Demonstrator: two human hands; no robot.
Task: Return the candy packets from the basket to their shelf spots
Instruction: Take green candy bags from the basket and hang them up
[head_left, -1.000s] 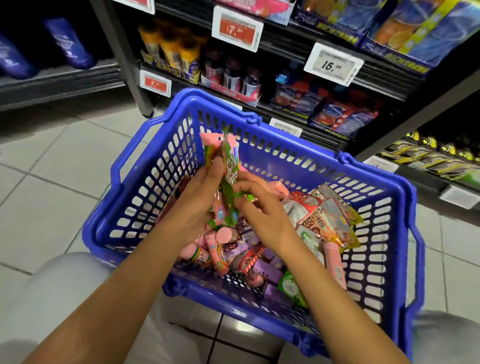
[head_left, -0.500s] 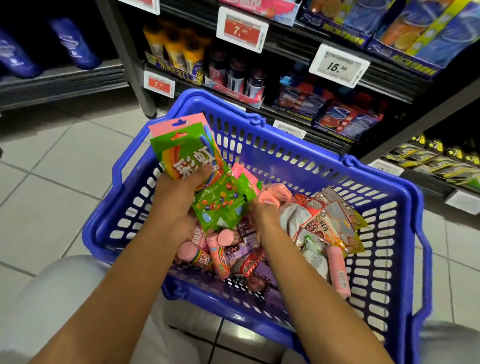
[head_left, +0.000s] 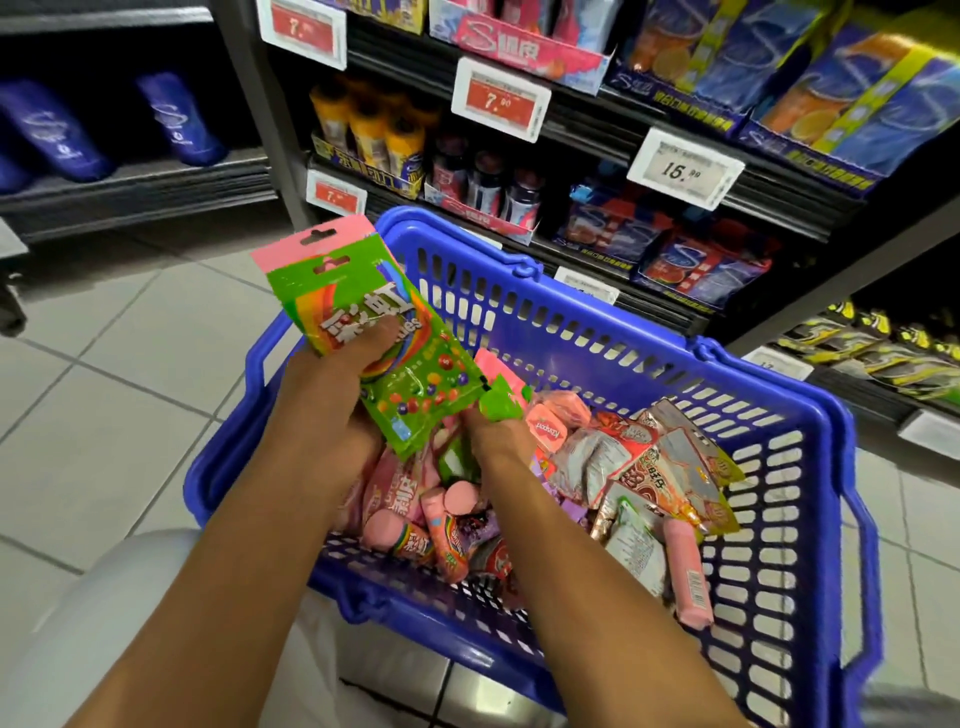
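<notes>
Basket, blue plastic, slotted walls, sits low in front of the person with the shelf just beyond its far rim. Handles are folded down along both long edges.

Left hand: fingers curled round a green packet, thumb across its printed face. The packet is tilted, top edge leaning left, and raised above the basket's near-left corner; its upper half overhangs the left rim. A pink packet shows behind it, only the hang-tab edge visible.

Right hand: reaches down into the pile beside the left; its fingers pinch a small green piece at the lower right corner of the green packet. Whether that piece is a separate packet cannot be told.

Contents: pink tubes along the near and right walls, red and white pouches heaped right of centre, purple packets partly buried. The far half of the basket floor is bare.

Surroundings: tiled floor lies open to the left of the basket. Price tags jut from the shelf fronts above the far rim. Shelf rows hold bottles and boxed sweets.
</notes>
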